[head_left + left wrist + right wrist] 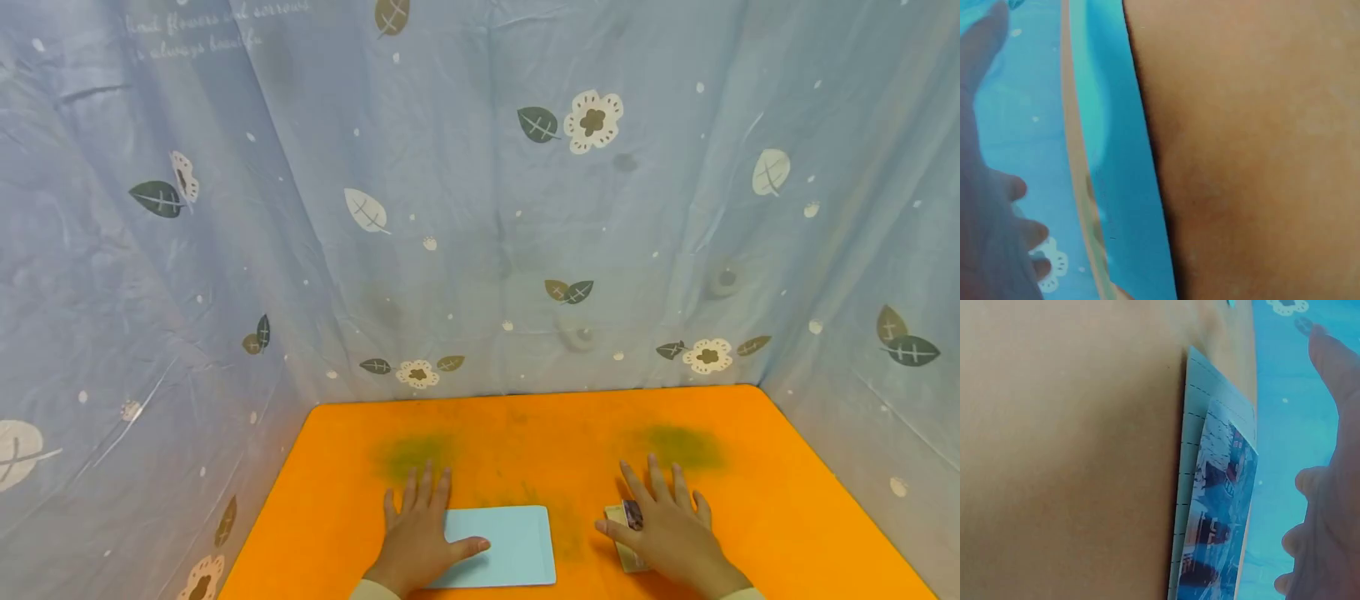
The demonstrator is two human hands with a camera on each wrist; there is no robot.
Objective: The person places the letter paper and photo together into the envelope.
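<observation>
My left hand (420,533), fingers spread and straight, is over the left end of a flat light-blue rectangle (517,542) that looks like an envelope. In the left wrist view the hand (985,187) is at the left, apart from the blue rectangle (1129,187). On the other side, my right hand (671,533) spreads its fingers over a small printed picture card (1219,506). That card lies on a pale sheet with dashed lines (1192,419). The hand covers much of both in the head view. Neither hand grips anything.
An orange tabletop (525,442) with two greenish smudges lies under everything. Pale blue curtains (465,208) printed with leaves and flowers rise at the back and along both sides of the table.
</observation>
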